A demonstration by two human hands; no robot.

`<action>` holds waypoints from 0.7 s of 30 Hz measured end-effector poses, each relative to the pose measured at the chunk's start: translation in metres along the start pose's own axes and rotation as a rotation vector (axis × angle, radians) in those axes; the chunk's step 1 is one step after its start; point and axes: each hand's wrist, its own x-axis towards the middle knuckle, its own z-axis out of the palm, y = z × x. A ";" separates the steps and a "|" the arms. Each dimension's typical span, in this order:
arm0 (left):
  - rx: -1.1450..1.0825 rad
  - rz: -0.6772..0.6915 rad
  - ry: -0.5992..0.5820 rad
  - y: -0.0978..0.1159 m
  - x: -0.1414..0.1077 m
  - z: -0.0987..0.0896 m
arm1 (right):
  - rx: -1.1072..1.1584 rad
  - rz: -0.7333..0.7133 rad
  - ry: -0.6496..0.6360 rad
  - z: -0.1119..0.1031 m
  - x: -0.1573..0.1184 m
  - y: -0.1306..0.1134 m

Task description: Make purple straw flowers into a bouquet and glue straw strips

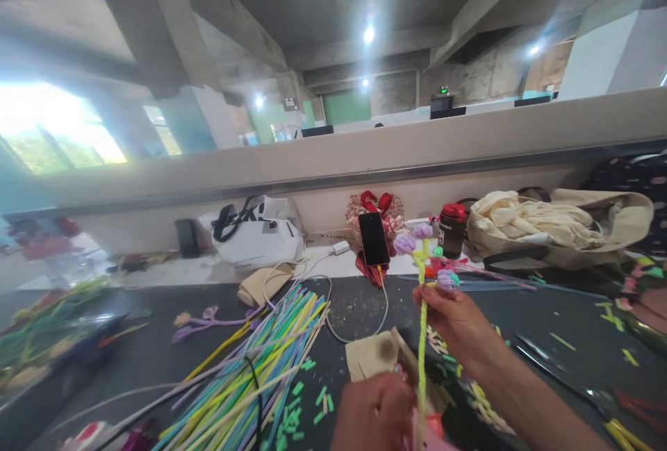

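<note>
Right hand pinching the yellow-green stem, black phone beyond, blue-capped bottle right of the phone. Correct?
Not the cap: the head view shows it red, not blue. The right hand does pinch the yellow-green stem, with the black phone beyond and the bottle right of it.

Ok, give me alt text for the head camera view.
A right hand holds a yellow-green stem topped with purple blooms, the left hand curled near its lower end. To the left, a bundle of colorful strips lies on a dark table; behind are a phone and bags.
</note>
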 end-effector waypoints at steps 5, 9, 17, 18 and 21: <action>-0.190 -0.002 0.093 0.039 0.020 -0.027 | -0.113 0.072 -0.161 0.008 -0.014 -0.006; -0.459 -0.016 0.038 0.058 0.030 -0.024 | -0.236 0.053 -0.278 0.018 -0.025 -0.010; -0.679 -0.088 -0.016 0.043 0.040 -0.016 | -0.359 0.119 -0.331 0.019 -0.024 -0.003; -0.691 -0.099 -0.019 0.040 0.041 -0.018 | -0.374 0.132 -0.341 0.019 -0.025 -0.003; -0.739 -0.102 0.020 0.033 0.045 -0.021 | -0.389 0.190 -0.379 0.021 -0.026 0.000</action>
